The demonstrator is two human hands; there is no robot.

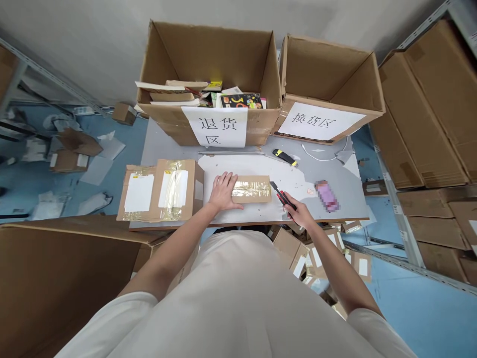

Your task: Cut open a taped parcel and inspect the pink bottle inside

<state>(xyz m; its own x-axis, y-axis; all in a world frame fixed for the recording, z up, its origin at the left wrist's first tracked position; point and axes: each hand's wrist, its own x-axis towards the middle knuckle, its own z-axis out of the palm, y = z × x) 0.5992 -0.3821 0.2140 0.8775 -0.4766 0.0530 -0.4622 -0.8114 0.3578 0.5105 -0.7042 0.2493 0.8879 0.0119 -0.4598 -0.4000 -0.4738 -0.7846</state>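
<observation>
A small cardboard box (252, 195) sealed with shiny clear tape lies on the table in front of me. My left hand (222, 193) holds its left end, the thumb at the near side and the fingers towards the far side. In my right hand (299, 213) is a black and red utility knife (282, 195), its tip pointing up and left close to the box's right end. The knife and box look slightly apart, though contact is hard to judge.
Two taped, labelled boxes (179, 191) stand left on the table (160, 141). Behind are a large carton (164, 122) holding books and another carton (330, 89). A yellow-black cutter (285, 157) and a pixelated pink object (327, 196) lie right. Cartons on racks (428, 119) flank the right.
</observation>
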